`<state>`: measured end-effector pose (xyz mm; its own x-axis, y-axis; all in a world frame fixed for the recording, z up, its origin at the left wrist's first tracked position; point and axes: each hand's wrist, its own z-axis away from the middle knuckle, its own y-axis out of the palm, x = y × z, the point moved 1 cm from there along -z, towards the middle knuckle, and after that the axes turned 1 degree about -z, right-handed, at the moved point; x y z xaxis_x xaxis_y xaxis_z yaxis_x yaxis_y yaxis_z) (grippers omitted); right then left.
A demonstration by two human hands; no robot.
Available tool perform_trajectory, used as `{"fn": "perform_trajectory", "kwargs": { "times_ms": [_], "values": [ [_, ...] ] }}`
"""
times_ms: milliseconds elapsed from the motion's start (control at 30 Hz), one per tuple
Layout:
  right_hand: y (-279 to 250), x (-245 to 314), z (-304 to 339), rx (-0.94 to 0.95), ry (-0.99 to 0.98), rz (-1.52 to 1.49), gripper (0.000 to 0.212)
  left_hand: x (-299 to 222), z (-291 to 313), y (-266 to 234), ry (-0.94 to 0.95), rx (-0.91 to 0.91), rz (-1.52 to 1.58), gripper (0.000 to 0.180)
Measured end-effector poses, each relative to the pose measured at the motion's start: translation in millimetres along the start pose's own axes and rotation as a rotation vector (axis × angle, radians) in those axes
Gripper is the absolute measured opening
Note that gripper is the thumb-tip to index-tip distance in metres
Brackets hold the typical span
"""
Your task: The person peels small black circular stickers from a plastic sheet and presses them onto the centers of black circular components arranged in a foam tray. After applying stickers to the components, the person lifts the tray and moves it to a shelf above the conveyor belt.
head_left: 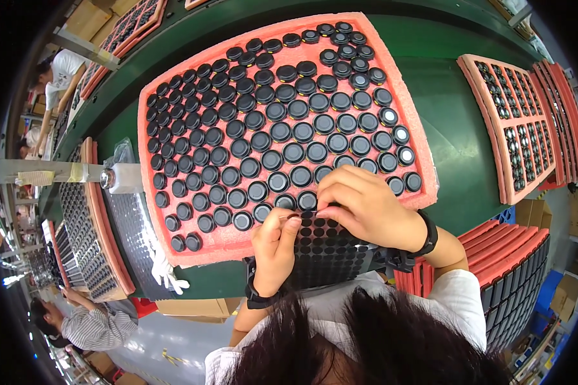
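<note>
Close together at the near edge of a pink foam tray, my two hands work in front of my body. My left hand is closed, thumb and forefinger pinching a small dark piece. My right hand is closed too, its fingertips pinched beside the tray's near edge; what they hold is too small to make out. Below both hands lies a dark sheet with rows of round black pads. Many round black caps stand in rows on the tray, nearest to my fingertips a black cap.
The tray rests on a green worktop. At the right are a pink tray of small parts and stacked pink trays. A clear bottle and a white glove lie left. Other people work at the far left.
</note>
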<state>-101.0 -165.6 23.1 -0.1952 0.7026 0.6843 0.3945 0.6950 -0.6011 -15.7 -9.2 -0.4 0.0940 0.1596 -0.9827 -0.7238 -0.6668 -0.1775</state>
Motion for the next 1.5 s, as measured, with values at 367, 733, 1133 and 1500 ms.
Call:
{"fn": "perform_trajectory", "kwargs": {
  "times_ms": [367, 733, 1133, 1500],
  "values": [
    [2.1, 6.6, -0.6, 0.075, 0.267, -0.253, 0.022, 6.8, -4.1, -1.6, 0.116, -0.013, 0.002, 0.011],
    [11.7, 1.8, 8.0, 0.005, 0.299, -0.231, 0.022, 2.1, -0.8, 3.2, 0.178, -0.016, -0.116, 0.005],
    [20.2, 3.7, 21.2, -0.173, 0.008, -0.034, 0.031, 12.9, -2.1, 0.7, 0.594, -0.005, -0.284, 0.017],
    [19.1, 4.2, 24.6, -0.117, 0.067, -0.123, 0.028, 14.3, -2.4, 0.5, 0.675, 0.031, -0.279, 0.022]
  ]
}}
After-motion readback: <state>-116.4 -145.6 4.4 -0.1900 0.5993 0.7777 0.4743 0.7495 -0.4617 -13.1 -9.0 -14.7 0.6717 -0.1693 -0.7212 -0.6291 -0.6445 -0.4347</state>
